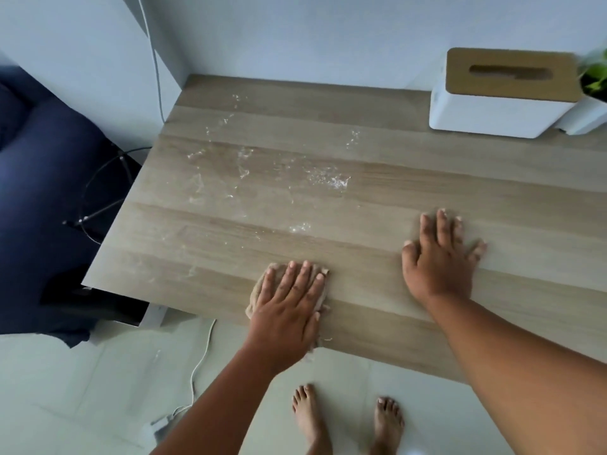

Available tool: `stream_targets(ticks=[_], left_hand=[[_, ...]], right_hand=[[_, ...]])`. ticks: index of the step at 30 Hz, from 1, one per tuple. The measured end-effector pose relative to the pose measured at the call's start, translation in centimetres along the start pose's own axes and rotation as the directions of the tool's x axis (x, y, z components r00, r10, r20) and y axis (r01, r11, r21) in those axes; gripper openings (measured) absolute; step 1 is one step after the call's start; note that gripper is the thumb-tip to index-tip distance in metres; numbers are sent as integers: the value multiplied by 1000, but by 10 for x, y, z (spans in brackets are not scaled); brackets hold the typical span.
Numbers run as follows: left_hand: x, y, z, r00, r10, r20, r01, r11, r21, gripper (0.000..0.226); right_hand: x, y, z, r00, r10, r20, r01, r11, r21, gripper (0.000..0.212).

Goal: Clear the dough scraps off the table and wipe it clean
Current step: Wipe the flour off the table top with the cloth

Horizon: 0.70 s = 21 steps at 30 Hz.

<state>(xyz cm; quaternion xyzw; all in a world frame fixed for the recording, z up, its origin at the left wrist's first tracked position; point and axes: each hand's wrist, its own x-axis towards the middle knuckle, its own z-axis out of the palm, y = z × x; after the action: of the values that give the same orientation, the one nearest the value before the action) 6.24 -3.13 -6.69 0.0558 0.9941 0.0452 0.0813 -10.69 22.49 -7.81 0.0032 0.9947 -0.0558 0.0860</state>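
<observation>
Bare feet (348, 421) on pale floor tile at 6 o'clock, right under the camera. Just above them, left hand (289, 303) lies flat, fingers straight and close together, pressing a tan cloth (259, 290) onto the table (394, 192) near its front edge. Right hand (440, 257) at 3 o'clock of the left: palm down, fingers spread on bare wood, holding nothing; looks like a brace.

Cloth reads soft, light, limp: it'll bunch if pushed from one corner, so keep the flat palm over its middle.

Dough residue (328, 182) sits from centre out to 11 o'clock: thin whitish smears and flecks, likely dried and stuck. Expect firm pressure and repeat passes; loose bits will roll off the edge unless swept inward. Most of it looks untouched.

Surface: smooth wood-grain laminate, low friction. Tissue box (502, 93) at 1 o'clock, plant leaves (594, 73) beside it. White wall behind, white cable (157, 77) down it. Dark blue seat (39, 165) at 9 o'clock.
</observation>
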Motion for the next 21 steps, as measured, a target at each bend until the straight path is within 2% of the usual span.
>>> stream_targets(ticks=[2,5,8,12,15,18,21], left_hand=[[4,-27,-5,986,-163,24,164,986,-29,66],[36,-51,-12,910,-408,81,412,910,-46,73],[76,-47,-16,890,-449,82,455,888,-64,76],[105,-24,-18,959,-278,50,280,958,-62,76],[104,-9,-16,1000,-21,-3,21,998,-57,73],[87,-20,-10,971,239,-33,-240,970,-33,72],[70,-53,-7,951,308,-41,-308,951,-3,71]], right_hand=[[1,-1,0,1000,5,-11,-5,1000,-2,70],[1,-2,0,1000,7,-9,-7,1000,-17,74],[4,-1,2,1000,8,-9,-9,999,-31,74],[4,0,4,1000,7,-23,-8,999,-37,73],[4,0,4,1000,8,-28,-9,999,-35,71],[3,0,3,1000,9,-26,-10,999,-32,70],[4,1,2,1000,7,-20,-7,999,-33,70]])
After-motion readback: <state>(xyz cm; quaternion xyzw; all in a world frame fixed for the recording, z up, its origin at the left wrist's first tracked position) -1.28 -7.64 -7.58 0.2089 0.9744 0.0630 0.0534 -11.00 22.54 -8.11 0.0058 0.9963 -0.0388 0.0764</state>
